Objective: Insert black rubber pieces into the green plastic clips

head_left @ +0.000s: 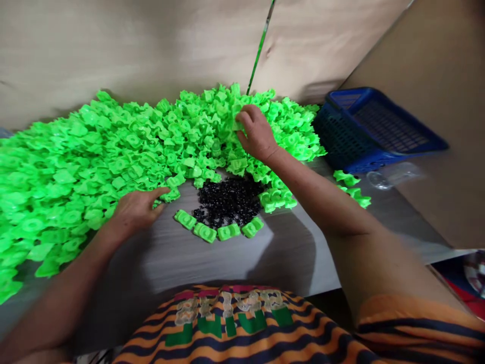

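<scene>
My left hand [134,212] is at the front edge of a heap of green plastic toy car bodies [129,136]. Its index finger and thumb close about one green car body [173,195]. Farther forward, my right hand [257,134] reaches over the heap, and its fingertips pinch another car body [237,119], partly hidden by the fingers. Between my arms lies a pile of small black parts [227,199], too small to name. Several car bodies, among them one green car [205,232], curve around the near side of this pile.
A blue plastic basket [379,129] leans tilted at the right, behind a clear plastic object [394,175]. Some loose green pieces [346,178] lie nearby on the grey tabletop [182,263]. A wooden board wall [132,45] rises behind the heap.
</scene>
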Available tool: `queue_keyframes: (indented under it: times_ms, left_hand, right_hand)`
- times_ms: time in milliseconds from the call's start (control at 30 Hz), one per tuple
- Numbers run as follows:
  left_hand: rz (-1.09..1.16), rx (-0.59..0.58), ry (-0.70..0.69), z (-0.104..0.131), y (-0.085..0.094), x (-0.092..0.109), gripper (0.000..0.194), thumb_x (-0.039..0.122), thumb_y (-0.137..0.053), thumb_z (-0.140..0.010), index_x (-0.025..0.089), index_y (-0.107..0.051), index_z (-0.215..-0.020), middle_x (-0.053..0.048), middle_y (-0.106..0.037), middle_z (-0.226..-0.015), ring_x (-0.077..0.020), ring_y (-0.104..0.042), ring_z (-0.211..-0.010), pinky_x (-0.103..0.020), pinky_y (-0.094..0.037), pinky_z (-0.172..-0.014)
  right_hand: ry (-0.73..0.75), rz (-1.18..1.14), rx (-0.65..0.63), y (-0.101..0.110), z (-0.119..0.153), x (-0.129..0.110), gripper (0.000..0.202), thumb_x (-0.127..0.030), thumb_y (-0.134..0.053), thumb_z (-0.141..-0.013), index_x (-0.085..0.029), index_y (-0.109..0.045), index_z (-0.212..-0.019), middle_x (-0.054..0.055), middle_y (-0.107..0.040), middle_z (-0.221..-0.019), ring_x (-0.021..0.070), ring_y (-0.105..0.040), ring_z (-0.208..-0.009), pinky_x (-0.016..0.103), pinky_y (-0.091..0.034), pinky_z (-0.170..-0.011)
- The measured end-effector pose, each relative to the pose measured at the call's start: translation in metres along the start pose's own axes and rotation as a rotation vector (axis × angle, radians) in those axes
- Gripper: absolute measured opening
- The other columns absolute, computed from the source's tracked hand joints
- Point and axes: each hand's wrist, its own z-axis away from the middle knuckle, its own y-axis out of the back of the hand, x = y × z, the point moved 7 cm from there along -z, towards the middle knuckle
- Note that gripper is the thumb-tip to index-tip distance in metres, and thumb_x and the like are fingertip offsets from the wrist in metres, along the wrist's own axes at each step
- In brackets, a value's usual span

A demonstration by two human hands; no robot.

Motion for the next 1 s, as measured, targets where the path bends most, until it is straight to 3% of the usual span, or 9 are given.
queue_keyframes:
  times_ms: [100,200,400,467,567,633,733,833,1000]
  left_hand:
    - [0.014,0.056,0.025,-0.013,0.004,0.009,0.054,0.043,-0.051,-0.1,0.03,-0.067,-0.15,-0.012,-0.084,-0.112,-0.0371,-0.078,-0.11,-0.04,-0.057,-0.082]
    - [0.004,0.107,0.024,-0.023,0.012,0.02,0.051,0.045,-0.05,-0.102,0.03,-0.07,-0.146,-0.013,-0.084,-0.118,-0.0368,-0.078,-0.112,-0.04,-0.058,-0.083]
    - [-0.079,0.028,0.0,-0.019,0.031,0.036,0.049,0.039,-0.055,-0.101,0.028,-0.069,-0.147,-0.015,-0.083,-0.115,-0.0397,-0.077,-0.113,-0.043,-0.058,-0.083]
    - [-0.021,0.144,-0.058,-0.018,0.047,0.048,0.048,0.039,-0.053,-0.103,0.029,-0.069,-0.147,-0.013,-0.082,-0.12,-0.038,-0.077,-0.113,-0.043,-0.058,-0.085]
    - [0.098,0.304,-0.274,-0.023,0.065,0.083,0.044,0.034,-0.051,-0.104,0.03,-0.071,-0.144,-0.01,-0.077,-0.135,-0.0311,-0.075,-0.116,-0.039,-0.058,-0.093]
    - [0.113,0.28,-0.416,-0.033,0.063,0.109,0.042,0.028,-0.055,-0.103,0.031,-0.073,-0.141,-0.009,-0.067,-0.152,-0.0287,-0.075,-0.117,-0.039,-0.058,-0.096]
    - [0.038,0.191,-0.439,-0.053,0.054,0.128,0.045,0.022,-0.056,-0.101,0.033,-0.073,-0.142,-0.01,-0.057,-0.162,-0.0316,-0.075,-0.119,-0.044,-0.059,-0.098]
    - [-0.047,0.15,-0.41,-0.063,0.046,0.125,0.047,0.019,-0.052,-0.102,0.032,-0.074,-0.141,-0.011,-0.059,-0.159,-0.0339,-0.075,-0.118,-0.044,-0.06,-0.094]
    - [-0.083,0.158,-0.294,-0.06,0.043,0.101,0.045,0.019,-0.047,-0.103,0.026,-0.076,-0.136,-0.015,-0.063,-0.152,-0.0366,-0.076,-0.111,-0.046,-0.06,-0.083]
  right_hand:
    - [-0.131,0.028,0.014,-0.002,-0.001,0.009,0.043,-0.025,-0.045,-0.104,-0.017,-0.054,-0.145,0.019,-0.054,-0.143,0.0381,-0.048,-0.137,0.06,-0.047,-0.109]
    - [-0.146,0.028,0.02,-0.005,0.005,0.004,0.046,-0.032,-0.05,-0.104,-0.021,-0.053,-0.149,0.019,-0.052,-0.144,0.0391,-0.048,-0.136,0.06,-0.048,-0.107]
    - [-0.126,-0.058,0.068,0.006,0.03,-0.023,0.049,-0.027,-0.055,-0.098,-0.024,-0.056,-0.147,0.019,-0.055,-0.146,0.039,-0.049,-0.135,0.058,-0.048,-0.106]
    - [-0.128,-0.079,0.006,0.011,0.035,-0.027,0.043,-0.026,-0.055,-0.097,-0.021,-0.063,-0.139,0.019,-0.064,-0.133,0.0363,-0.056,-0.125,0.052,-0.05,-0.1]
    - [-0.207,-0.058,-0.163,0.016,0.039,-0.025,0.033,-0.026,-0.056,-0.095,-0.02,-0.071,-0.123,0.014,-0.073,-0.108,0.0317,-0.064,-0.105,0.043,-0.051,-0.089]
    - [-0.259,-0.023,-0.245,0.021,0.041,-0.024,0.03,-0.027,-0.057,-0.094,-0.02,-0.074,-0.117,0.011,-0.075,-0.098,0.0295,-0.066,-0.097,0.04,-0.049,-0.084]
    - [-0.252,0.001,-0.323,0.026,0.043,-0.031,0.026,-0.03,-0.06,-0.093,-0.022,-0.076,-0.112,0.01,-0.076,-0.094,0.0286,-0.067,-0.093,0.037,-0.047,-0.08]
    - [-0.213,-0.008,-0.361,0.03,0.045,-0.041,0.026,-0.031,-0.062,-0.094,-0.022,-0.076,-0.114,0.01,-0.077,-0.095,0.0286,-0.068,-0.095,0.036,-0.045,-0.08]
    - [-0.173,-0.038,-0.355,0.041,0.046,-0.051,0.028,-0.029,-0.06,-0.096,-0.022,-0.075,-0.119,0.009,-0.077,-0.098,0.0275,-0.067,-0.097,0.036,-0.044,-0.084]
